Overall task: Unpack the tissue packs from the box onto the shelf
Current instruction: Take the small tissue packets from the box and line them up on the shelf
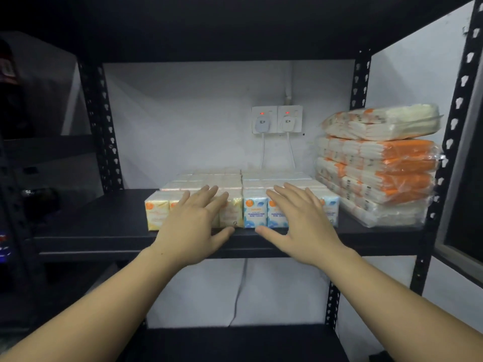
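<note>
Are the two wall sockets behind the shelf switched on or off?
On, apparently: both wall sockets show a red light, and each holds a plug.

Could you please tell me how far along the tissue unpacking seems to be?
Done: yellow mini packs and blue mini packs sit in rows on the shelf. In hand: the left hand and right hand lie open, fingers spread, against them. Left: unclear, as no box is in view.

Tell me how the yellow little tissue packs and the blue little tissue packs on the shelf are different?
The yellow mini tissue packs have pale yellow wrappers; the blue mini tissue packs have blue-and-white wrappers. The yellow ones stand on the left, under the left hand; the blue ones stand right of them, under the right hand. Both are small, upright and lined up side by side on the black metal shelf.
</note>
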Available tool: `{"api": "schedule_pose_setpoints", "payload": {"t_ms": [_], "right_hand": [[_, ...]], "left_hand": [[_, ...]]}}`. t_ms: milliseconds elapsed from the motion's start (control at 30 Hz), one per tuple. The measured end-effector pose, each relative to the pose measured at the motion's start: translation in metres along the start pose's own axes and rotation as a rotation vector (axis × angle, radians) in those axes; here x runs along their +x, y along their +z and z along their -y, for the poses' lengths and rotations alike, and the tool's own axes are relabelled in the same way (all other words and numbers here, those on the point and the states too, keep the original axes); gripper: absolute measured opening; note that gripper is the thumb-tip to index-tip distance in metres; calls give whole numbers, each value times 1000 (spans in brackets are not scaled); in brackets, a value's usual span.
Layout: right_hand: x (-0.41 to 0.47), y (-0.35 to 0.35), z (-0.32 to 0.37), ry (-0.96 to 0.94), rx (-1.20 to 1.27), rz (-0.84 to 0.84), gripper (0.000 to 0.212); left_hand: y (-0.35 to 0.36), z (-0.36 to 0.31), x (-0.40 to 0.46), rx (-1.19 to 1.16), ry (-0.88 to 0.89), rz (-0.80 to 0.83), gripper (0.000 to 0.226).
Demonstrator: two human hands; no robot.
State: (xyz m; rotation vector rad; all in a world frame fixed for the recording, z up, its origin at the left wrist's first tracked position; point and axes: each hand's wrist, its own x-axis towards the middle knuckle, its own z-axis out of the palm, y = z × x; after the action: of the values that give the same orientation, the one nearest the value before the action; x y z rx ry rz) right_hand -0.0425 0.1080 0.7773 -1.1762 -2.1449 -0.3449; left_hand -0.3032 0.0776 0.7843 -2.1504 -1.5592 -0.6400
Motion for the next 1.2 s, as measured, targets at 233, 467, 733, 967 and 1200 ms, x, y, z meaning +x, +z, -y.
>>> {"api": "schedule_pose_setpoints", "payload": {"t_ms": [233, 467, 733, 967, 1200], "right_hand": [[-62, 54, 44, -140, 226, -45, 69], [-135, 140, 77, 0, 345, 343, 76], [-234, 230, 120, 234, 373, 717, 74], [-298, 271, 180, 419, 367, 858, 66], [-372, 311, 212, 593, 387, 973, 66]], "left_hand": [[25, -5, -98, -49, -82, 17, 78], [88, 16, -207, -130, -322, 311, 78], [178, 54, -330, -309, -440, 685, 79], [223, 76, -415, -437, -441, 869, 74], [270, 81, -497, -501, -432, 1018, 73]]}}
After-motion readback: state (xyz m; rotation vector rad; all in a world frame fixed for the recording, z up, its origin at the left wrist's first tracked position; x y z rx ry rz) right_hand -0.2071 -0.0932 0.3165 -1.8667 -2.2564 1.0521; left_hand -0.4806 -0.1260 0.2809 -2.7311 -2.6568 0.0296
